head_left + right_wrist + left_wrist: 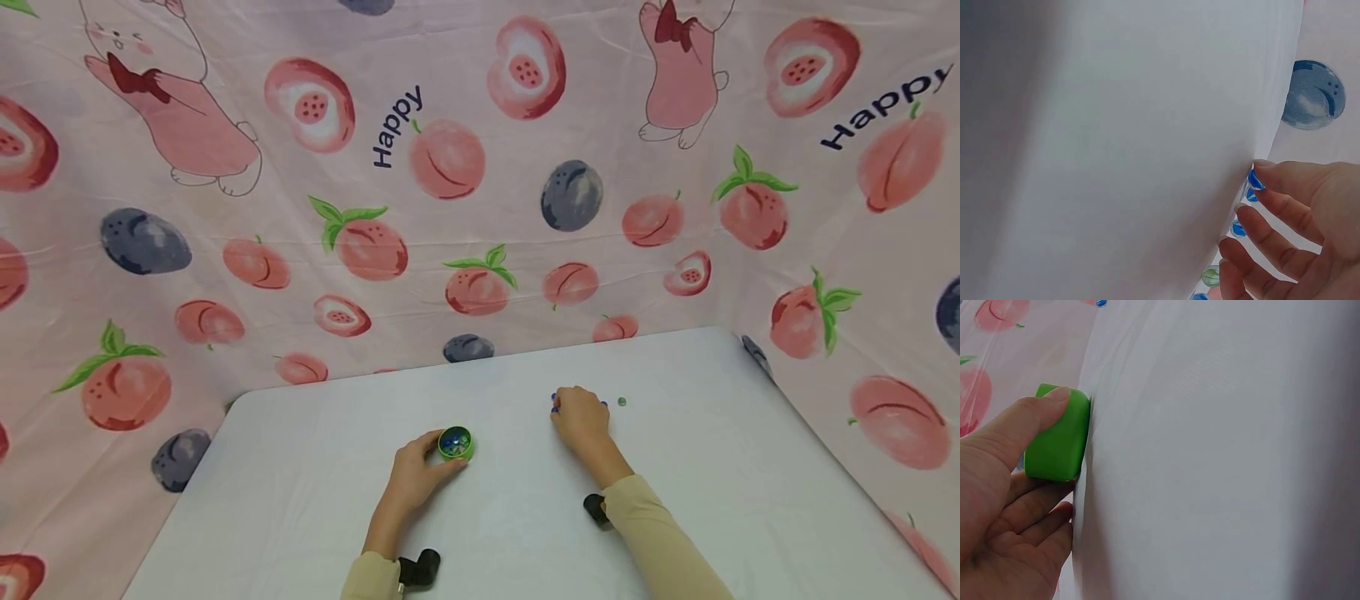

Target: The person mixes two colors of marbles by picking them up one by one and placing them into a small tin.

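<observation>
My left hand [414, 477] grips a small round green cup [467, 456] on the white table, thumb on the near side and fingers round the far side. Blue and green glass marbles [455, 442] lie inside it. In the left wrist view the thumb presses against the green wall of the cup [1054, 447]. Further right, my right hand [581, 418] is down at the tabletop, its thumb and forefinger pinching a blue marble [1256, 180]. Another blue marble [1238, 229] lies close by its fingers, and a green marble [622, 402] sits just to the right of the hand.
The white tabletop [510, 517] stretches around both hands. Behind it and along the sides hangs a pink cloth [510, 225] printed with fruit. A black wrist camera [422, 568] shows at the left sleeve and a second black camera [596, 509] at the right.
</observation>
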The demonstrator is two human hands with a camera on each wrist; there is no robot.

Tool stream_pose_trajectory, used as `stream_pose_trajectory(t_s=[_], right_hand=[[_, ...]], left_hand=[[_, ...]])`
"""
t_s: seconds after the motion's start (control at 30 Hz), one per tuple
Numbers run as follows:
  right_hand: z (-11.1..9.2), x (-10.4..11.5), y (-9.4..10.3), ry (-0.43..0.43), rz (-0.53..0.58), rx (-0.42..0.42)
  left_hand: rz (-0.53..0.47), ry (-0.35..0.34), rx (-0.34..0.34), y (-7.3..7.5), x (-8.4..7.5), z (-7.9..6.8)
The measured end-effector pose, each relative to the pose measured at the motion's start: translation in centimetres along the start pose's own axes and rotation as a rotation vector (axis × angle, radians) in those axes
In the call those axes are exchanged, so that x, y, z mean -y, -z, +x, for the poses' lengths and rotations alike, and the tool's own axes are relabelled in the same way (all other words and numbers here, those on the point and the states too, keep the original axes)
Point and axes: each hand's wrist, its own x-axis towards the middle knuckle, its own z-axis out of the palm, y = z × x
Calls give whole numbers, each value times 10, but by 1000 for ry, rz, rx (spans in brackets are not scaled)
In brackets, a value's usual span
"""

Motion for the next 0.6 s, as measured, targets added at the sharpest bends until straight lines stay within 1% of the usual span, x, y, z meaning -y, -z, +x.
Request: stream_pose_trajectory(t_s=[0.2,0.27,0.43,0.6], right_hand=[[0,-2,1,-4,22,5],[0,-3,1,-6,42,6],[0,-4,2,-25,126,14],[0,-5,3,-39,195,15]], left_hand=[[5,2,4,-1,1,0],[7,-7,0,-1,1,0],[16,-33,-10,-1,-1,0],[21,-37,-13,-1,-1,0]])
